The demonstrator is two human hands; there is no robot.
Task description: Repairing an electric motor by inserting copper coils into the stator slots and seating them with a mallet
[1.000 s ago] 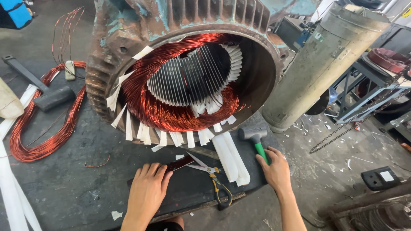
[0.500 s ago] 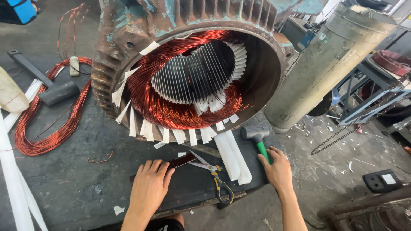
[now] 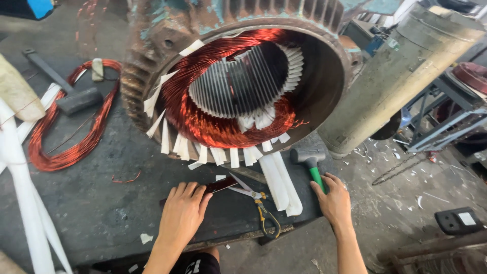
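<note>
The left hand (image 3: 182, 213) lay flat and palm-down on the dark work surface (image 3: 101, 203), fingers spread a little and holding nothing; its fingertips touched the near end of a thin dark red strip (image 3: 221, 184). Just beside that strip lay a pair of steel scissors with yellow-and-black loop handles (image 3: 256, 200), between the two hands and nearer the left. The right hand (image 3: 332, 200) was closed around the green handle of a black-headed mallet (image 3: 310, 161), whose head rested on the surface by the motor's lower rim. A few long white insulation strips (image 3: 281, 182) lay between scissors and mallet. Above both hands stood the large rusty motor stator with copper-red windings and white paper slot liners (image 3: 228, 96). Well to the left lay a loose coil of copper wire (image 3: 71, 132) with a dark steel hammer (image 3: 66, 91) across it.
</note>
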